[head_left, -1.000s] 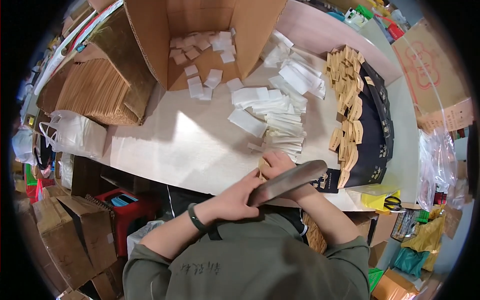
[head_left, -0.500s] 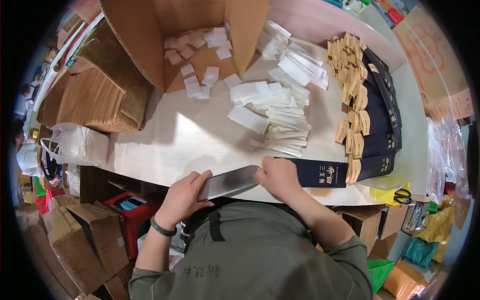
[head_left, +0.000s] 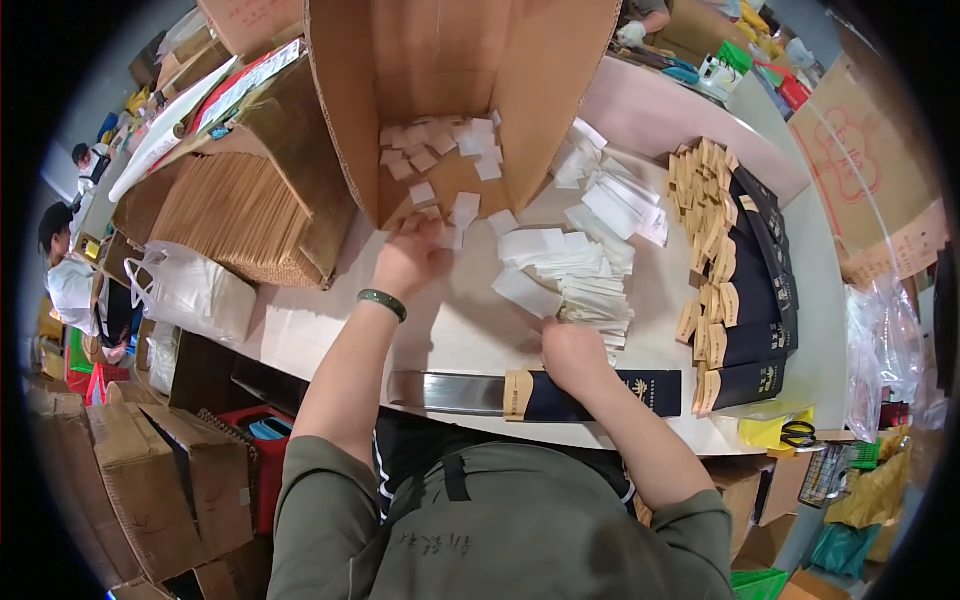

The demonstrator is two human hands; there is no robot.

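My left hand [head_left: 412, 255] reaches over the table to small white paper squares [head_left: 465, 208] at the mouth of a tall cardboard box. Its fingers are bent and touch the squares, with the thumb apart. My right hand [head_left: 578, 358] is closed, pinching the corner of a white paper slip [head_left: 527, 292] beside the heap of slips. Under that wrist lies a dark blue sleeve [head_left: 648, 392] with a tan end. A flat, shiny grey blade-like piece [head_left: 450, 393] sticks out of the sleeve's left end; its right part is hidden inside.
Filled dark sleeves with tan ends [head_left: 745, 330] are stacked at right. The cardboard box [head_left: 440, 60] stands at the back, beside a carton of packed brown card [head_left: 235, 215] and a white plastic bag [head_left: 195, 295]. Scissors [head_left: 797, 433] lie near the right front edge. Other people are farther off.
My left hand has let go of the shiny piece and moved forward to the paper squares. The piece now lies partly inside the sleeve. My right hand has gone to the slips.
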